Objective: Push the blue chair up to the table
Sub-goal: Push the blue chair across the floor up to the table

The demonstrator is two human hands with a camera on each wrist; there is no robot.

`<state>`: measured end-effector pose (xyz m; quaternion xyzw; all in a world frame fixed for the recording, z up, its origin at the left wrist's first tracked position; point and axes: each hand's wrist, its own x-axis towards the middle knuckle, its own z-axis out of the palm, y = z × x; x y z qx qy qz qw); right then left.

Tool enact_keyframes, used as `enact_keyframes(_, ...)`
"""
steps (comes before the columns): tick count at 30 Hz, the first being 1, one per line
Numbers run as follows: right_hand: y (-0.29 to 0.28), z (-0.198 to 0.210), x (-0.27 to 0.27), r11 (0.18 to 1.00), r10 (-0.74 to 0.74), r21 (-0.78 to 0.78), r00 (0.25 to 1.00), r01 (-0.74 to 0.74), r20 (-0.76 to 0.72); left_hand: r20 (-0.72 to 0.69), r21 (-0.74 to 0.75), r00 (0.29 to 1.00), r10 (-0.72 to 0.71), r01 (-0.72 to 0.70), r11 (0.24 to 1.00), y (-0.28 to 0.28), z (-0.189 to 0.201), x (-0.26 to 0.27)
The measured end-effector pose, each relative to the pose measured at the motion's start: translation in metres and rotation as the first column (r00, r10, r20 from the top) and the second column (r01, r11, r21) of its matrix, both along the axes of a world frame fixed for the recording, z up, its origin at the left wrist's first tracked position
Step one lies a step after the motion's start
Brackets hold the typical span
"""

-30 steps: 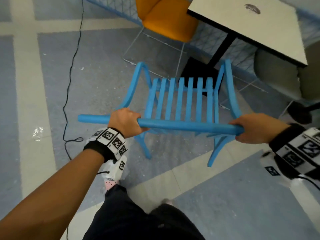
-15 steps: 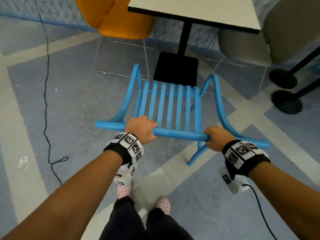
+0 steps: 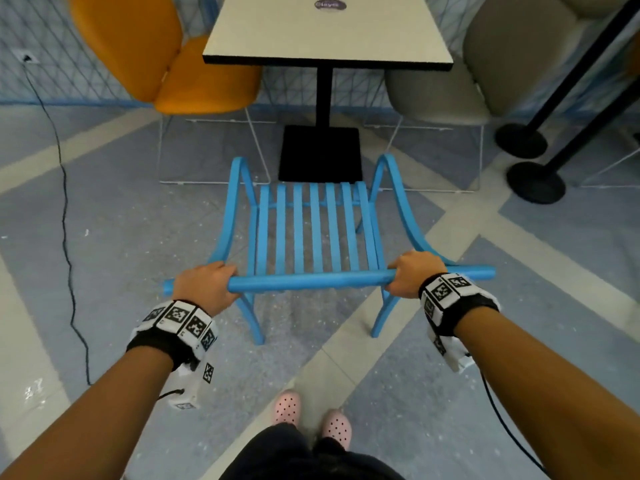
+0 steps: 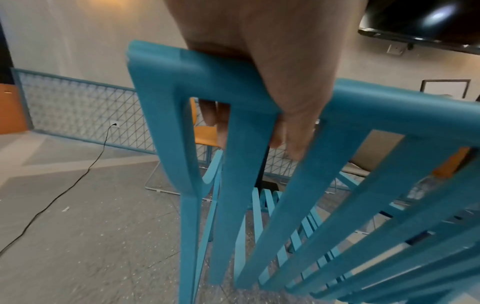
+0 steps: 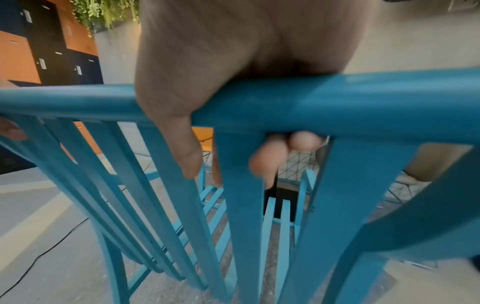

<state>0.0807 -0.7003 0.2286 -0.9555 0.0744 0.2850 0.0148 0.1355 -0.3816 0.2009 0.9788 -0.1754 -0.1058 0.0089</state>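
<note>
The blue slatted chair stands on the floor facing the white-topped table, its seat front just short of the table's black square base. My left hand grips the left end of the chair's top rail, my right hand the right part. In the left wrist view the fingers curl over the rail of the blue chair. In the right wrist view the fingertips wrap under the rail of the blue chair, thumb on a slat.
An orange chair stands left of the table and a beige chair right of it, both on wire frames. Two black round stand bases sit at the right. A black cable runs along the floor at left. My feet in pink shoes stand behind the chair.
The chair has been swung round from an angled position and now faces the table squarely, closer to its base. Both hands kept hold of the top rail.
</note>
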Motion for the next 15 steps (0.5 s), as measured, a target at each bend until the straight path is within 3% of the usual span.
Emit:
enact_keyframes(5,0.004,-0.004,-0.024,0.998,-0.050,0.043,0.997,0.048,0.059,0.018,-0.029,0.979,-0.204,0.204,0.979,0.018,-0.007,0.004)
enact_keyframes(9,0.004,-0.015,-0.043,0.998,-0.063,0.005,0.986,0.063,0.155,0.075,-0.002,0.958,-0.277,0.278,0.961,0.023,-0.011,0.008)
enact_keyframes(15,-0.012,-0.021,-0.016,0.999,-0.051,0.027,0.963,0.046,0.264,0.073,-0.012,0.943,-0.324,0.325,0.945,0.011,-0.015,0.039)
